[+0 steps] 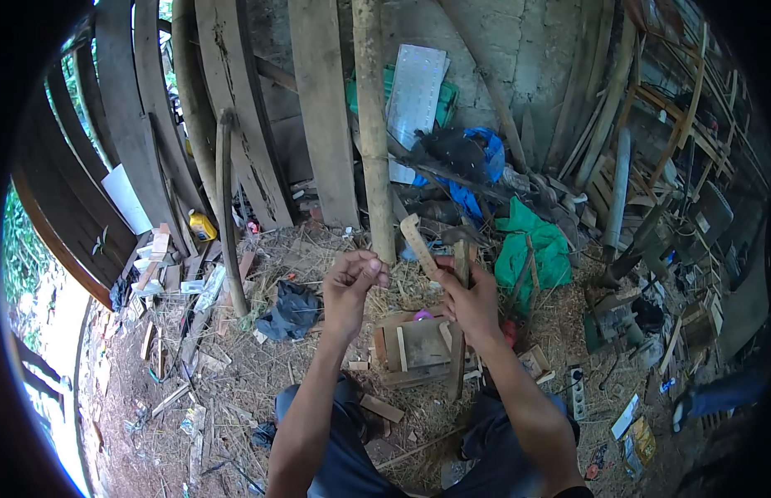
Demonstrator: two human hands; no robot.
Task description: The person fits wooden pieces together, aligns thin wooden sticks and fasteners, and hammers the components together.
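Note:
My right hand (475, 303) is closed around a pale carved wooden piece (416, 245) with a hooked end, shaped like a knife handle, which points up and left. A long dark, flat wooden strip (457, 361) stands nearly upright in the same grip, its lower end by the low wooden stool (427, 345). My left hand (349, 290) hovers to the left of the pale piece, apart from it. Its fingers are curled with thumb and fingertips together; whether something small is between them I cannot make out. Thin wood slats lie on the stool, beside a small purple item (423, 315).
Bamboo post (372, 124) and planks (321, 116) stand ahead. A black plastic bag (291, 311) lies left, a green sack (530, 253) right. Straw and wood scraps litter the ground. A power strip (577, 392) lies right; a person's leg (721, 398) shows at far right.

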